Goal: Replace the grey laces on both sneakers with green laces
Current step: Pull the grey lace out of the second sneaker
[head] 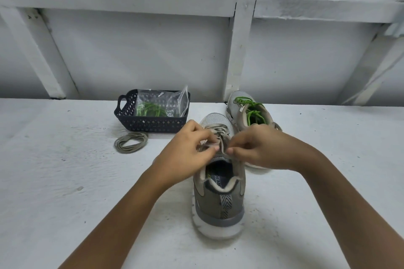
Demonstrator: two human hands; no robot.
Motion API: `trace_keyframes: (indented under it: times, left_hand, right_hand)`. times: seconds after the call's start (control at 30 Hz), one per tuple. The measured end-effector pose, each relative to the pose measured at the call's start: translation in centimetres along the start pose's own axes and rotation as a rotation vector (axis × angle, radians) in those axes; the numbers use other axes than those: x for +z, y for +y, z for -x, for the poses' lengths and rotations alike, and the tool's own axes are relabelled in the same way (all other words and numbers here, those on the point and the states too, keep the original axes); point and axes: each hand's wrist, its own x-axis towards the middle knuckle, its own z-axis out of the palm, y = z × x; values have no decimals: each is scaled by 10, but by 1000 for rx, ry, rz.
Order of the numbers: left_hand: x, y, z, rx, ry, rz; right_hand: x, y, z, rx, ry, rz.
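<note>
I am holding both hands close together over the lace area of the grey sneaker (pixel 218 201), which is standing directly under them with its heel pointing back toward me. My left hand (pixel 190 150) is curling its fingers and pinching the grey lace (pixel 221 135) at the top of the tongue, and my right hand (pixel 260 148) is pinching the same lace just beside it, thumb tips nearly meeting. Beyond my right hand, the other sneaker (pixel 235 102) is sitting with green laces (pixel 253 113) threaded through it, partly hidden behind my right wrist. Beyond my left hand, a dark basket (pixel 153 124) is holding a clear plastic bag (pixel 175 102) with a green lace bundle (pixel 150 109) inside. Out past my left hand, just in front of the basket, a loose coil of grey lace (pixel 131 142) is lying on the white surface (pixel 65 181).
</note>
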Motion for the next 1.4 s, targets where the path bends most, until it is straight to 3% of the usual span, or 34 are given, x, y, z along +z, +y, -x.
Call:
trace_keyframes:
  times: [0.17,0.3,0.5,0.67,1.0,1.23,1.4]
  left_hand:
    - [3,-5,8,19,-62,-90]
    - [4,-3,11,-12,-119,14]
    - [12,-7,13,-122,-37,87]
    - [21,-17,11,-319,2,20]
    - [25,-16,11,-361,-4,116]
    - [24,-14,11,-347,-9,142]
    - [23,-11,11,-356,-10,161]
  right_hand:
    - [-4,2,-4,-7,60,94]
    - [-6,12,-29,152,235,109]
    - [3,17,-64,264,30,120]
    - [9,17,-75,284,59,121]
    - [19,24,-88,280,109,244]
    - [16,24,-88,369,167,52]
    - [8,21,-79,470,19,-134]
